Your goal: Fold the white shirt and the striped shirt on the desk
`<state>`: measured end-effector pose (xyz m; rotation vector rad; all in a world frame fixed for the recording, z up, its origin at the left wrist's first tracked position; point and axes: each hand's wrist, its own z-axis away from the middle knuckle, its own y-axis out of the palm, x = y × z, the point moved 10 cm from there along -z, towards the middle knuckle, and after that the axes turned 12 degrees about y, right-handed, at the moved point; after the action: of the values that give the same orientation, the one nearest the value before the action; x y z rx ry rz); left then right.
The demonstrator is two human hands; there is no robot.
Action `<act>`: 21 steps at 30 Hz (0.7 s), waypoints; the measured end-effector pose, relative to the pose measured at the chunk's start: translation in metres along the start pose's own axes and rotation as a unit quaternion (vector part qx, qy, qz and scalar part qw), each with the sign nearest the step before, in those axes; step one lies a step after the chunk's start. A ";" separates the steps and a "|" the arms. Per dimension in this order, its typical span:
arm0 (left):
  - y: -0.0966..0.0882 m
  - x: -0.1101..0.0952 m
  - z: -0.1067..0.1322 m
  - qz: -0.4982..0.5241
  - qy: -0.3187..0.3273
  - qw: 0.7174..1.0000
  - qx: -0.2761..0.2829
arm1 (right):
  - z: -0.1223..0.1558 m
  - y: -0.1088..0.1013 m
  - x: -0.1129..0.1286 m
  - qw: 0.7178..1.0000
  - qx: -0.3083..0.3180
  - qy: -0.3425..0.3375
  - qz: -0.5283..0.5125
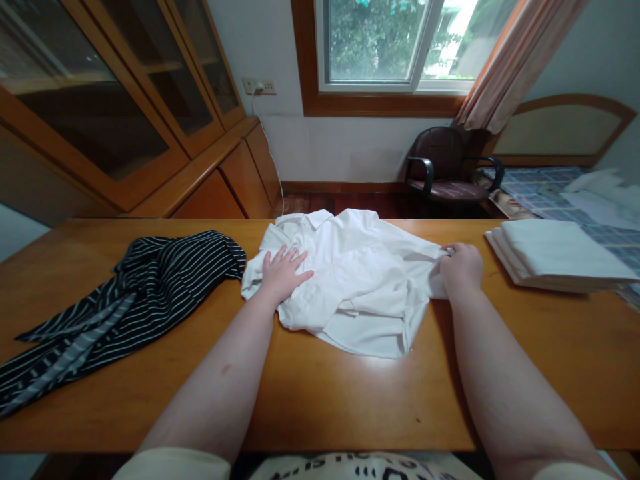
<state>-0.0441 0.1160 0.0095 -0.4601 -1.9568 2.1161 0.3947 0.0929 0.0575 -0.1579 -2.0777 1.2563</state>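
Lying rumpled mid-tabletop (320, 400), the soft white shirt (360, 280) is pressed by the left hand (283, 273) with fingers spread flat, while the right hand (461, 268) pinches its right edge. Striped dark cloth (125, 300) sprawls left; folded white stack (555, 257) sits right; glossy wood lies bare near the front edge.

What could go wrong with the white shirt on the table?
1. The right hand grips the white shirt at its edge while the left hand lies flat on it. A hard pull might bunch the already crumpled shirt even more.
2. The striped cloth lies right beside the shirt's left side, so a sweeping hand could drag it in and tangle the two.
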 end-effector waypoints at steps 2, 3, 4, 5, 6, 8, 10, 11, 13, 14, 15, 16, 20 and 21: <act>0.000 0.000 0.000 -0.003 0.001 1.000 -0.001 | 0.000 -0.029 -0.006 0.992 -0.107 0.002 -0.069; 0.000 0.000 0.000 -0.004 0.002 1.000 -0.002 | 0.002 -0.040 -0.009 0.984 -0.150 0.003 -0.099; 0.000 0.000 0.000 -0.006 0.003 1.000 -0.001 | 0.005 -0.048 -0.012 0.976 -0.182 0.005 -0.123; -0.001 -0.001 0.000 -0.008 0.004 1.000 -0.002 | 0.007 -0.053 -0.015 0.968 -0.205 0.004 -0.142; -0.001 -0.001 0.000 -0.010 0.006 1.000 -0.002 | 0.009 -0.056 -0.016 0.962 -0.220 0.002 -0.162; -0.002 -0.002 0.000 -0.010 0.007 1.000 -0.003 | 0.012 -0.059 -0.022 0.946 -0.247 0.006 -0.210; -0.003 -0.003 0.001 -0.008 0.008 1.000 -0.003 | 0.013 -0.061 -0.029 0.923 -0.273 0.021 -0.270; -0.003 -0.003 0.001 -0.007 0.009 1.000 -0.002 | 0.013 -0.062 -0.031 0.910 -0.282 0.024 -0.302; -0.003 -0.004 0.001 -0.006 0.013 1.000 -0.001 | 0.013 -0.061 -0.032 0.884 -0.286 0.017 -0.370; -0.003 -0.005 0.000 -0.007 0.014 1.000 -0.001 | 0.012 -0.059 -0.031 0.873 -0.273 0.011 -0.403; -0.003 -0.005 0.000 -0.007 0.016 1.000 0.000 | 0.010 -0.054 -0.028 0.869 -0.244 0.006 -0.431; -0.002 -0.005 0.000 -0.008 0.016 1.000 0.001 | 0.007 -0.045 -0.023 0.870 -0.201 0.005 -0.450; -0.002 -0.004 0.000 -0.007 0.015 1.000 0.001 | 0.002 0.004 -0.002 0.914 0.012 0.015 -0.405; -0.002 -0.004 0.000 -0.005 0.015 1.000 0.000 | 0.004 0.015 0.002 0.928 0.056 0.015 -0.369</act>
<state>-0.0403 0.1145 0.0121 -0.4765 -1.9387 2.0911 0.3875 0.0988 0.0450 0.6031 -1.7599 0.8774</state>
